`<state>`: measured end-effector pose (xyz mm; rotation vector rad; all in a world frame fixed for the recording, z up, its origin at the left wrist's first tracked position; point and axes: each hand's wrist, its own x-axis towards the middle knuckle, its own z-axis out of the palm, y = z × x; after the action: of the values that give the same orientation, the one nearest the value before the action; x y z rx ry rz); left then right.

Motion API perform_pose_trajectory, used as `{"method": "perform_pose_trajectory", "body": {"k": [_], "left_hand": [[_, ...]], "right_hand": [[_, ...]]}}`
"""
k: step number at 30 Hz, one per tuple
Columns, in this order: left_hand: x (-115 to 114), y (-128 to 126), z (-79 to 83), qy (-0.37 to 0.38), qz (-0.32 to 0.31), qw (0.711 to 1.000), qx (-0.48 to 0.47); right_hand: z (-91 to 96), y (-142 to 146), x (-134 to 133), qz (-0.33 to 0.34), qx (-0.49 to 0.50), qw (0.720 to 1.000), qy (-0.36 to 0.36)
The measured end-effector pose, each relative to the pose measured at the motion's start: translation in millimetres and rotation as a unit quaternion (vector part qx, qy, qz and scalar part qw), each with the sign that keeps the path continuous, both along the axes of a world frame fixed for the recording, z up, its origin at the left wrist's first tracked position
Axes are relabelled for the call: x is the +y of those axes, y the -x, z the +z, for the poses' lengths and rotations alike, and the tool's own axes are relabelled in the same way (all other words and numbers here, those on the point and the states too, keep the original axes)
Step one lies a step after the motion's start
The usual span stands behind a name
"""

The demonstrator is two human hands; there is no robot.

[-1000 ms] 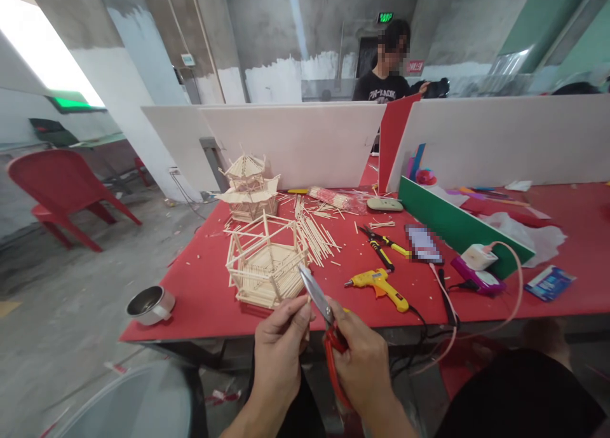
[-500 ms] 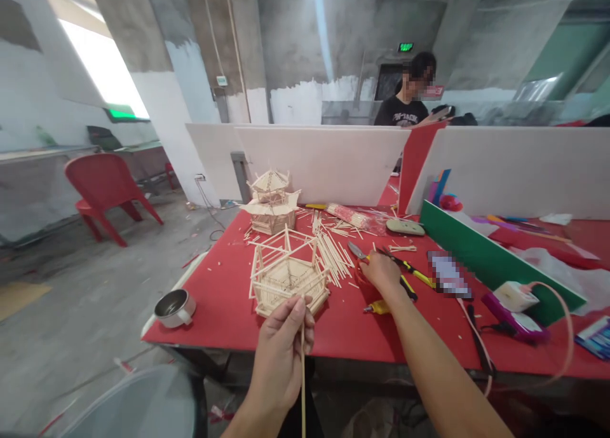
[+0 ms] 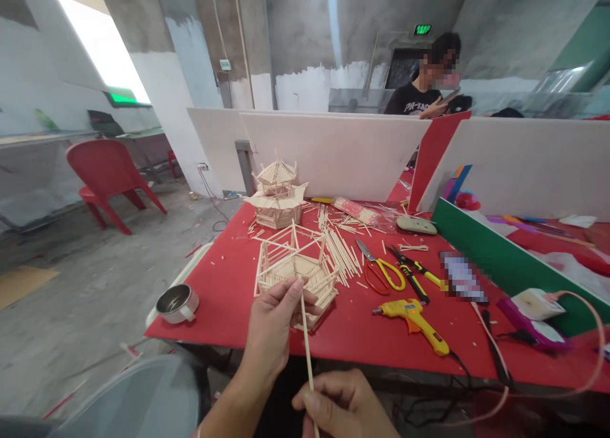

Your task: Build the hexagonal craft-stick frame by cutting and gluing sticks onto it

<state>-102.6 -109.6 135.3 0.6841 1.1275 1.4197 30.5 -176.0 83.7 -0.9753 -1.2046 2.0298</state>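
Note:
Between thumb and fingers, my left hand (image 3: 281,311) pinches the upper end of a thin wooden stick (image 3: 306,342). Lower down, near the bottom of the view, my right hand (image 3: 345,403) is closed on the same stick. Just beyond my left hand sits an open six-sided frame of sticks (image 3: 298,269), partly covered by that hand. A finished-looking stick pagoda (image 3: 276,196) stands behind it. Loose sticks (image 3: 343,253) lie to the right of the frame. Scissors (image 3: 381,269) with red and yellow handles and a yellow glue gun (image 3: 412,320) rest farther right.
Pliers (image 3: 412,276) lie beside the scissors. A metal cup (image 3: 177,303) stands at the table's left edge, above a bucket (image 3: 138,400). A green board (image 3: 505,266) borders the right side; white panels (image 3: 333,155) rise behind. A person (image 3: 419,91) is beyond them.
My right hand has left the scissors and come down to the stick's lower part. My left hand still holds the stick. The view has shifted slightly.

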Motion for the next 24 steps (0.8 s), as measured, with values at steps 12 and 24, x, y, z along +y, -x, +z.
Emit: {"method": "perform_pose_trajectory", "body": {"k": [12,24], "left_hand": [[46.9,62.0,10.8,-0.267,0.056,0.659,0.701],[71.0,61.2,5.0,-0.279,0.004,0.597,0.752]], "right_hand": [[20.2,18.1,43.9,-0.118,0.062,0.988,0.083],[19.9,34.8,53.1,-0.158,0.079,0.978,0.109]]}}
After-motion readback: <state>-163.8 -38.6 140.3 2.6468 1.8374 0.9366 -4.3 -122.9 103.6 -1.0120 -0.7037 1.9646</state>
